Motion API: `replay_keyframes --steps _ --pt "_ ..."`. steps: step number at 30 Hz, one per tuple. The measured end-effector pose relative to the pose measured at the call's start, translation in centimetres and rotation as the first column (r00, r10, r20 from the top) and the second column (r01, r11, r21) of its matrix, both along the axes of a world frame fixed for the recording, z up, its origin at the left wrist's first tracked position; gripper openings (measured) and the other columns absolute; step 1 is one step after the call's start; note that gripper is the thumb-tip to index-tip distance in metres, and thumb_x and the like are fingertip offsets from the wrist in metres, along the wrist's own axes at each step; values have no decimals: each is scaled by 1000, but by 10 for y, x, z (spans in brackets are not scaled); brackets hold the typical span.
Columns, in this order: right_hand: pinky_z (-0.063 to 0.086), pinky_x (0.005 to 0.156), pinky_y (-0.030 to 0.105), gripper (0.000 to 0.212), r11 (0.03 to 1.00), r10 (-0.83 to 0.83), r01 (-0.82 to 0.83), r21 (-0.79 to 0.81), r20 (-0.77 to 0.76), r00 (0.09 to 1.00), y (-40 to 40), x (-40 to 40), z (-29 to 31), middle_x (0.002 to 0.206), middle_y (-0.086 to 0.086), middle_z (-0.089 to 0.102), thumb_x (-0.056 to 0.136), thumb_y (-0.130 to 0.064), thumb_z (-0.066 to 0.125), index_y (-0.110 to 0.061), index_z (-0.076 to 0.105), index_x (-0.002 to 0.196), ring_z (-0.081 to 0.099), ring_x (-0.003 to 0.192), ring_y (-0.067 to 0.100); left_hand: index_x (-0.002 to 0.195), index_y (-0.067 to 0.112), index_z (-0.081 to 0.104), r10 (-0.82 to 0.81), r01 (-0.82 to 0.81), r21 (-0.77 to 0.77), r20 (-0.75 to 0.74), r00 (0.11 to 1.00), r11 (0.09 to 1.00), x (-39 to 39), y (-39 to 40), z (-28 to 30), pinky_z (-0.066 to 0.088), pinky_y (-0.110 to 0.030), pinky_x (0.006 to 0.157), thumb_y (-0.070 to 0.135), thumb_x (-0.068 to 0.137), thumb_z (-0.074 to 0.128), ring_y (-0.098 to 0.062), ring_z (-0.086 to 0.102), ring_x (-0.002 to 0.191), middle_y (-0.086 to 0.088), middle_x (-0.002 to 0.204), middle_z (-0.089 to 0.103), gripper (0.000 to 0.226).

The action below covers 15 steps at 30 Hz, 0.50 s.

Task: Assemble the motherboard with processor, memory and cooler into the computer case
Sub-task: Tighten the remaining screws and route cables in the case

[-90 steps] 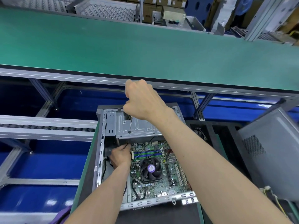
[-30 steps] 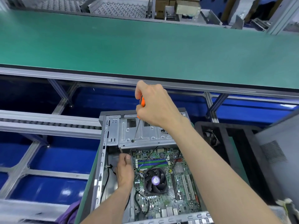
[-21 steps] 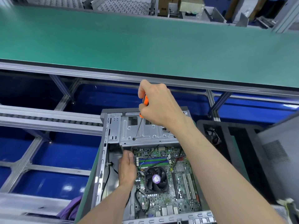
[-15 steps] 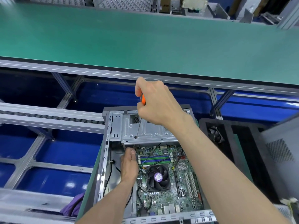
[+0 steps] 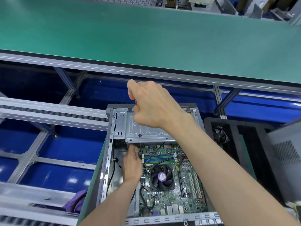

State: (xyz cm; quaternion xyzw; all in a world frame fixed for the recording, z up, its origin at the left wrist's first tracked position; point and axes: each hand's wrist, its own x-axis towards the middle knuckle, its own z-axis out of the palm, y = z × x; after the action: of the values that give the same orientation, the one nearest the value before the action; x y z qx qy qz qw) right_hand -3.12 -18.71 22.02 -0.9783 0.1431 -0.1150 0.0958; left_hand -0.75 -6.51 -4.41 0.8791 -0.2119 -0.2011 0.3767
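An open grey computer case (image 5: 104, 162) lies in front of me with a green motherboard (image 5: 169, 199) inside. A black cooler fan (image 5: 162, 176) with a purple hub sits on the board, below the memory sticks (image 5: 158, 158). My right hand (image 5: 154, 105) is above the case's metal drive bay (image 5: 146, 131) and grips an orange-handled screwdriver (image 5: 137, 104), mostly hidden by the fingers. My left hand (image 5: 131, 165) reaches into the case at the board's upper left corner, fingertips under the bay edge; what they touch is hidden.
A wide green conveyor belt (image 5: 146, 35) runs across the back, with aluminium frame rails (image 5: 53, 115) and blue bins below. A black tray (image 5: 244, 144) holding a fan stands right of the case, a grey side panel (image 5: 285, 160) beyond it. Purple cloth (image 5: 76, 203) lies at lower left.
My right hand with the screwdriver has stayed above the drive bay, shifting slightly. The left hand has remained at the board's upper left corner. The view has moved a little.
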Motion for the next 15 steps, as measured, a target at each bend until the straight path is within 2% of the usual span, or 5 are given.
replay_keyframes --steps 4,7,11,13,15 --pt "30 54 32 37 1000 2 -2 6 -14 1000 1 1 0 83 4 54 71 -14 57 -18 31 97 51 72 32 95 23 44 -43 41 15 93 995 999 -1 4 0 38 -27 39 16 105 36 -19 53 45 -4 58 56 15" --pt "27 53 31 40 1000 5 -5 -5 -18 1000 4 4 -1 84 4 53 71 -14 57 -19 28 98 49 71 33 95 24 42 -29 28 11 86 996 1000 0 3 -1 41 -28 38 16 105 36 -18 52 42 1 58 56 15" --pt "21 50 31 42 998 12 -13 -58 -29 1000 8 6 -2 82 3 49 71 -14 55 -21 25 99 48 70 33 95 22 39 -40 41 -11 64 997 999 -2 3 -1 50 -39 40 23 106 32 -27 59 46 14 66 47 13" --pt "18 48 30 42 998 8 -10 -67 -28 1000 9 6 -2 81 3 48 70 -13 55 -21 25 99 48 68 33 97 19 41 -45 44 5 77 996 999 -1 1 -2 51 -42 42 16 105 34 -24 57 45 11 65 51 11" --pt "17 48 29 43 997 9 -11 -80 -26 1000 11 6 -2 81 3 47 70 -13 55 -22 24 99 47 67 32 98 16 43 -54 51 31 96 994 998 0 -2 -2 49 -38 43 5 103 38 -19 53 46 0 62 55 13"
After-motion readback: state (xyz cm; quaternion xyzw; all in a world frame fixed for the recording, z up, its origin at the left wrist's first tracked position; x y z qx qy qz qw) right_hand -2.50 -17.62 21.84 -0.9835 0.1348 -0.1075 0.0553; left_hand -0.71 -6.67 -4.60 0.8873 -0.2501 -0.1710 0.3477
